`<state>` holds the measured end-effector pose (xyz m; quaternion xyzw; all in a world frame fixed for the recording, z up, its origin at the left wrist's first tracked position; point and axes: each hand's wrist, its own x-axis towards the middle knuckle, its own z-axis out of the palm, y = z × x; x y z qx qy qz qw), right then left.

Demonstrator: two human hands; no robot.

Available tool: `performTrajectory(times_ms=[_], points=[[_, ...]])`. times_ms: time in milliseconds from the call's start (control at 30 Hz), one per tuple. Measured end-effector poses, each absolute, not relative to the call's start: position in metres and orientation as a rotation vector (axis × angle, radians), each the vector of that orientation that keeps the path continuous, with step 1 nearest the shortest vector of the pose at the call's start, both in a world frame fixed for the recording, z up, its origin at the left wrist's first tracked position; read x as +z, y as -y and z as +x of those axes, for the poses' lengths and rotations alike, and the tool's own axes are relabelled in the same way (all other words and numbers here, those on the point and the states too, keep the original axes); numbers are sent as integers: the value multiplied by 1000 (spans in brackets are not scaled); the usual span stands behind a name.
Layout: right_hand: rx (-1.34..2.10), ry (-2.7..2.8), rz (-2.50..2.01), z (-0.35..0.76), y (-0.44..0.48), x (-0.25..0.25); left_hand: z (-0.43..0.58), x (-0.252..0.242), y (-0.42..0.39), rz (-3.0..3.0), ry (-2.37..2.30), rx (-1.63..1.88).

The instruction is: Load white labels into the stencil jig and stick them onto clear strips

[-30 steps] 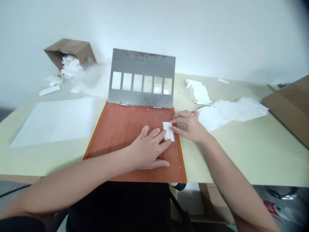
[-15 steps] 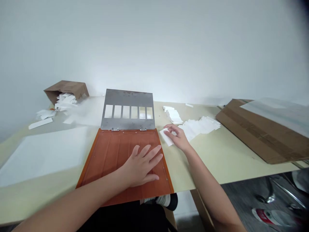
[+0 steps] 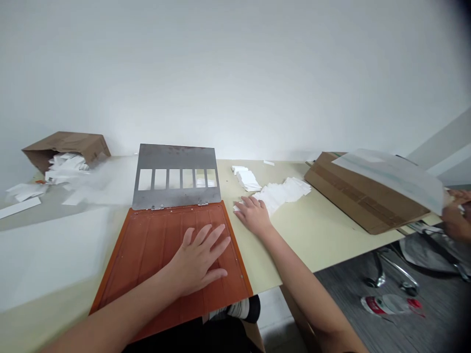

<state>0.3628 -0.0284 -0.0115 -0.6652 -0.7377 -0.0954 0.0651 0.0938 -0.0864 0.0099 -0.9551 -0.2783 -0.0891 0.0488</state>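
My left hand (image 3: pixel 198 260) lies with spread fingers on the orange-red board (image 3: pixel 147 250) and holds nothing. Hinged to the board's back edge, a grey metal frame (image 3: pixel 176 196) with a row of rectangular openings stands raised. Just right of the board, my right hand (image 3: pixel 253 214) rests palm down, its fingers extended over a white piece at the near end of a spread of white papers (image 3: pixel 283 193). Most of that piece is hidden under the fingers. A neat row of white cards (image 3: pixel 247 179) lies behind this hand.
At the left, an open cardboard box (image 3: pixel 75 143) spills white pieces near a white sheet (image 3: pixel 47 255). A large carton (image 3: pixel 353 201) with translucent plastic is at the right. Beyond it shows another person's hand (image 3: pixel 456 215). A bottle (image 3: pixel 390 304) lies on the floor.
The view has turned rightward. My right hand has gone from pinching a white card to lying flatter over it, fingers extended. Another person's hand has come into view at the far right.
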Motion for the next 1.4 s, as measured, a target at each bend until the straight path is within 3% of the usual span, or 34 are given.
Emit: performTrajectory(times_ms=[533,967,1200,1400], points=[[-358,2171,-2025,406,14,-22,96,0,85,-2963,965,-113],[-349,2177,-1924,426,13,-29,94,9,83,-2966,905,-237],[-260,1975,-1840,419,17,-23,100,16,70,-2946,877,-276],[-6,1709,-1646,386,35,-1,95,36,83,-2844,927,-507]])
